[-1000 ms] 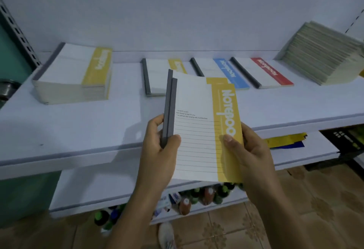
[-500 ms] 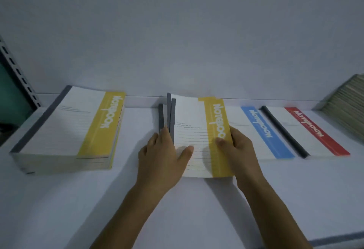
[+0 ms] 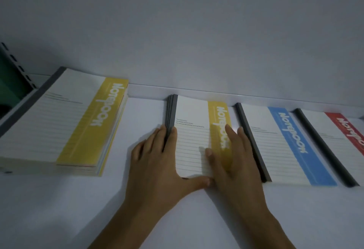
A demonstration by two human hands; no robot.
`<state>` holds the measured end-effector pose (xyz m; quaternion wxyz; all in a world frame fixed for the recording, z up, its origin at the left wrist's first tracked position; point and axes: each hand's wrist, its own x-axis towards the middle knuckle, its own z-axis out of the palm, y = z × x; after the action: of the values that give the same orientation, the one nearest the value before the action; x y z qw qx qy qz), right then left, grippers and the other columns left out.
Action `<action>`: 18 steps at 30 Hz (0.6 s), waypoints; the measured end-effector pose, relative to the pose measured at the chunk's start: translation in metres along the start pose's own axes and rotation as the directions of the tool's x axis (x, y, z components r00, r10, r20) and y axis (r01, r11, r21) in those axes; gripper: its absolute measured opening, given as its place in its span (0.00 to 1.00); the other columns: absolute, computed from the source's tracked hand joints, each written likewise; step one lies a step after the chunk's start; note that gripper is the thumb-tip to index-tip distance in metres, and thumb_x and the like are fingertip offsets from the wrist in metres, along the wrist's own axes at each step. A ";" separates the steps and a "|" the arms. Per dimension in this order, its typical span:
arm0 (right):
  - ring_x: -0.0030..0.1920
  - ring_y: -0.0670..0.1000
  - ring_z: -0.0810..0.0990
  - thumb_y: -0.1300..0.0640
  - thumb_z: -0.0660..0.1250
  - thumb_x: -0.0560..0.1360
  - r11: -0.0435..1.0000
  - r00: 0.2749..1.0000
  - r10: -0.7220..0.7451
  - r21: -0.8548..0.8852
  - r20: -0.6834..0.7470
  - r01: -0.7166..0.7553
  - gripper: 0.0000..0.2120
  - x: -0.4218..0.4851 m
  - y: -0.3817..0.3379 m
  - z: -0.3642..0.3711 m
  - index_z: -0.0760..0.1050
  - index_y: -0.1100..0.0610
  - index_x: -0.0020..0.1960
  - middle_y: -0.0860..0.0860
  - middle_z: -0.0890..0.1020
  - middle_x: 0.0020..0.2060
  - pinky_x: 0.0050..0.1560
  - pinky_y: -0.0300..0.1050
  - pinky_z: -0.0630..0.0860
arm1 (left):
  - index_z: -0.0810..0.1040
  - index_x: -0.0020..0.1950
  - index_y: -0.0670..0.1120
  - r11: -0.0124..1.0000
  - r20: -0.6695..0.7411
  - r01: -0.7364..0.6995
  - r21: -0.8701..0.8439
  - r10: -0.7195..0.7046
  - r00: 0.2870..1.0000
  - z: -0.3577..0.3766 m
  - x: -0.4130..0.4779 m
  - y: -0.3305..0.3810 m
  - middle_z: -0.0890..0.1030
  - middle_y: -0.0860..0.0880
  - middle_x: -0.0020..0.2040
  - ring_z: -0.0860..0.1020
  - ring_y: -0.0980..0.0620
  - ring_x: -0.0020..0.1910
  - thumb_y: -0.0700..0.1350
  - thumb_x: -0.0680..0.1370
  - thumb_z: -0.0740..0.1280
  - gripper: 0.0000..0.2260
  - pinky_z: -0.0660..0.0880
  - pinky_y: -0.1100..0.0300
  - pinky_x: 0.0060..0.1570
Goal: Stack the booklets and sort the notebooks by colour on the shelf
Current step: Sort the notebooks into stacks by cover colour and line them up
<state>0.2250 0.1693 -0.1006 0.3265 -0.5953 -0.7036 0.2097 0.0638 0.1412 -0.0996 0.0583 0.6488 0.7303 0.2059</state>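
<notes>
Small stack of yellow-banded white notebooks (image 3: 192,130), flat on white shelf (image 3: 59,209), under both hands.

Left hand (image 3: 157,162): fingers straight along the stack's grey spines, thumb spread against its near edge, gripping nothing. Right hand (image 3: 232,162): laid flat and open on the top cover, over the yellow band. The stack sits at the shelf's back lip, between a tall pile of yellow-banded notebooks (image 3: 59,118), apart on the left, and a blue-banded notebook with black spine (image 3: 285,144) just beside it on the right. A red-banded notebook (image 3: 338,130) lies further right.
</notes>
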 end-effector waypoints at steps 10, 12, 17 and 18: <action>0.75 0.50 0.57 0.42 0.64 0.75 1.000 0.998 -0.003 -0.012 0.067 0.004 0.29 0.004 -0.004 0.003 0.63 0.49 0.73 0.50 0.59 0.76 0.73 0.49 0.56 | 0.61 0.75 0.47 0.986 -0.001 -0.005 0.167 0.005 1.000 -0.005 0.002 0.010 0.64 0.47 0.75 0.63 0.49 0.73 0.82 0.57 0.47 0.56 0.61 0.51 0.67; 0.75 0.49 0.56 0.45 0.63 0.76 1.000 0.998 0.010 0.011 0.067 -0.011 0.28 0.005 -0.005 0.001 0.63 0.50 0.74 0.50 0.59 0.76 0.73 0.47 0.54 | 0.62 0.75 0.47 0.984 -0.006 0.005 0.180 -0.004 1.000 -0.006 0.000 0.011 0.66 0.48 0.73 0.65 0.50 0.71 0.82 0.57 0.48 0.56 0.63 0.51 0.65; 0.75 0.46 0.56 0.48 0.66 0.76 0.970 0.980 0.032 0.230 0.194 -0.078 0.31 0.006 -0.005 -0.019 0.58 0.51 0.75 0.49 0.60 0.75 0.73 0.44 0.55 | 0.58 0.75 0.51 0.985 0.030 0.033 0.169 -0.039 0.999 -0.010 -0.004 0.013 0.63 0.51 0.74 0.62 0.52 0.72 0.83 0.55 0.51 0.56 0.61 0.51 0.68; 0.71 0.45 0.61 0.48 0.67 0.76 0.972 0.975 0.006 0.226 0.222 -0.058 0.31 0.004 0.000 -0.026 0.59 0.51 0.75 0.47 0.63 0.73 0.68 0.37 0.59 | 0.56 0.76 0.52 0.989 0.050 0.030 0.146 -0.038 0.998 -0.011 -0.007 0.013 0.61 0.51 0.75 0.61 0.52 0.73 0.81 0.56 0.54 0.55 0.60 0.51 0.70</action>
<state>0.2433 0.1703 -0.0812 0.3103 -0.5377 -0.6964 0.3600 0.0727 0.1331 -0.0859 0.0334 0.6440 0.7524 0.1341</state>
